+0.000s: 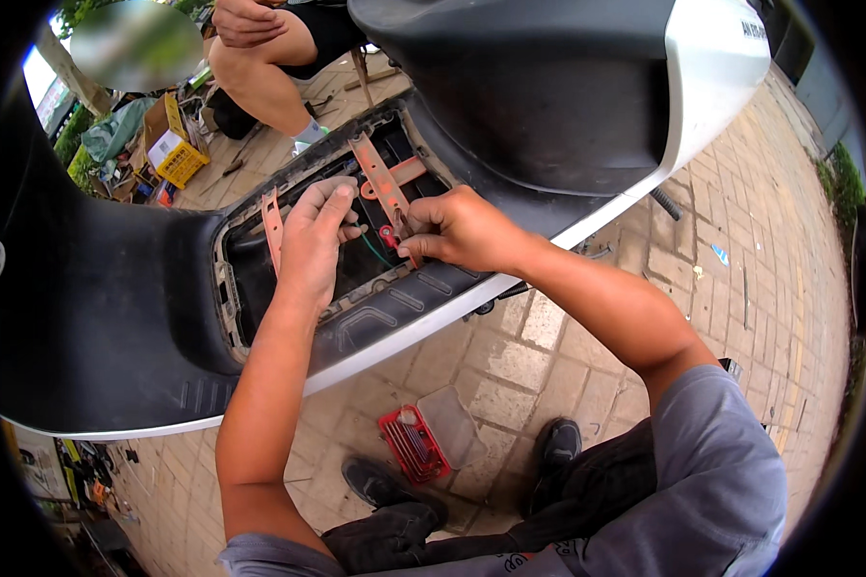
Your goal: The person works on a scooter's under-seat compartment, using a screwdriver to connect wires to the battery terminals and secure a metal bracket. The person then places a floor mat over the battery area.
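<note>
An open compartment (253, 323) in the black scooter floorboard holds orange metal brackets (379, 173), a green wire (375, 247) and a red fitting (389, 234). My left hand (322, 221) is over the middle of the opening, fingers curled in a pinch beside the wire; what they hold, if anything, is too small to make out. My right hand (457, 231) pinches at the lower end of the middle bracket, just right of the red fitting; the small piece between thumb and finger is unclear. Another orange bracket (271, 231) lies at the opening's left.
Another person's bare knee (233, 62) and hand (245, 21) are beyond the scooter, near a yellow crate (178, 163) and clutter. A red tool case (414, 442) with clear lid lies open on the paving between my shoes. The black raised seat section (529, 87) is at upper right.
</note>
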Available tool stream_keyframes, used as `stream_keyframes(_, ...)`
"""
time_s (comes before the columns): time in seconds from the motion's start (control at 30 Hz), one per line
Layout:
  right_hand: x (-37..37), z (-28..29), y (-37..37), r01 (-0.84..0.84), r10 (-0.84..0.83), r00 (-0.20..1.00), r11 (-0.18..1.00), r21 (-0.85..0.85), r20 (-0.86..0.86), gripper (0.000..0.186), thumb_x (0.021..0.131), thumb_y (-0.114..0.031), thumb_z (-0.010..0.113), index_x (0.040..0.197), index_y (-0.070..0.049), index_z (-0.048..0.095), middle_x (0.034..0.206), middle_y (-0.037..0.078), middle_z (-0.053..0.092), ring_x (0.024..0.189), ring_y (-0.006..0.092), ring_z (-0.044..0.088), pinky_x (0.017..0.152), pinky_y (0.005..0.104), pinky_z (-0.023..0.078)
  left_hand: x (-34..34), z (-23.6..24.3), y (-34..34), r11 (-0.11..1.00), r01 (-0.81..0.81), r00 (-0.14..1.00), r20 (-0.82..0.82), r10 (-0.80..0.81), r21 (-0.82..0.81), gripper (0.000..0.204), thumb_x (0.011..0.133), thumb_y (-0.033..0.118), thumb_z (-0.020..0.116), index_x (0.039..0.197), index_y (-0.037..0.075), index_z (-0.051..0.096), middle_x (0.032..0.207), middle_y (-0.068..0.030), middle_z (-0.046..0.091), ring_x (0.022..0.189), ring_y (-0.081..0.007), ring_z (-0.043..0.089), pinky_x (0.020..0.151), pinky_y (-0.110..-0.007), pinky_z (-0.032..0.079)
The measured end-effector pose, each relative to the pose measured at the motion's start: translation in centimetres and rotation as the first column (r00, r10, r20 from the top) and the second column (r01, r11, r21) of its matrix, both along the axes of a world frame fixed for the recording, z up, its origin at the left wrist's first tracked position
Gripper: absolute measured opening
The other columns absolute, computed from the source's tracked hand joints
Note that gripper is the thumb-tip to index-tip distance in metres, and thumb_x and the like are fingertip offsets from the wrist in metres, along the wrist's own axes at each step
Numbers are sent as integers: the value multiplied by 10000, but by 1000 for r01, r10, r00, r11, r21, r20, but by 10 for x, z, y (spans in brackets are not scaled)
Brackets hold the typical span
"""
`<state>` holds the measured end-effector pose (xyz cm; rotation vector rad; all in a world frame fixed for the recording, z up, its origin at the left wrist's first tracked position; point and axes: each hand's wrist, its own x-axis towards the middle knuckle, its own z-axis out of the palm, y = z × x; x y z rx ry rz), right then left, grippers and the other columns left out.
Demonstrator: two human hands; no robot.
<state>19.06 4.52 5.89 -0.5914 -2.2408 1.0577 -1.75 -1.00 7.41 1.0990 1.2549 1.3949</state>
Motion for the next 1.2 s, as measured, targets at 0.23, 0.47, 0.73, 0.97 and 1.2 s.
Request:
stream_keyframes(0.23,2,-4,6,-107,105,994,993,-44,-42,132,854,-72,740,845,10,636,694,104,666,635,181,657,616,323,511,1,-1,1,1000,6,1000,23,-6,5,246,998,240,579,1123,39,642,1026,-8,602,843,-83,539,763,-284,473)
stream_keyframes(0.47,0,-10,1,-14,15,998,1000,4,-55,83,878,-53,709,864,6,652,712,103,681,632,181,653,622,316,526,12,6,-10,998,68,994,-87,-69,-13,333,1019,302,550,1048,-10,664,888,-20,608,731,-96,536,685,-243,467)
stream_keyframes(0.73,-6,-19,-4,54,-40,991,993,105,-126,181,847,-152,764,866,11,687,698,157,672,623,263,674,591,373,522,44,18,-8,871,265,738,-669,93,413,207,903,63,661,1078,-48,665,933,-111,640,851,-203,616,782,-296,491)
stream_keyframes(0.97,0,-14,3,-122,130,980,991,63,-149,149,859,-118,663,894,26,665,797,220,671,731,378,649,672,419,513,47,55,-18,812,450,187,-928,322,372,237,763,132,729,996,90,723,721,-105,572,631,-303,614,536,-400,471)
stream_keyframes(1.2,7,-17,3,-55,71,987,992,115,-145,159,861,-133,653,817,17,625,731,201,658,707,367,650,632,426,498,67,22,-16,934,182,258,-931,256,307,177,937,164,560,922,-8,601,830,-207,598,650,-385,587,554,-458,444)
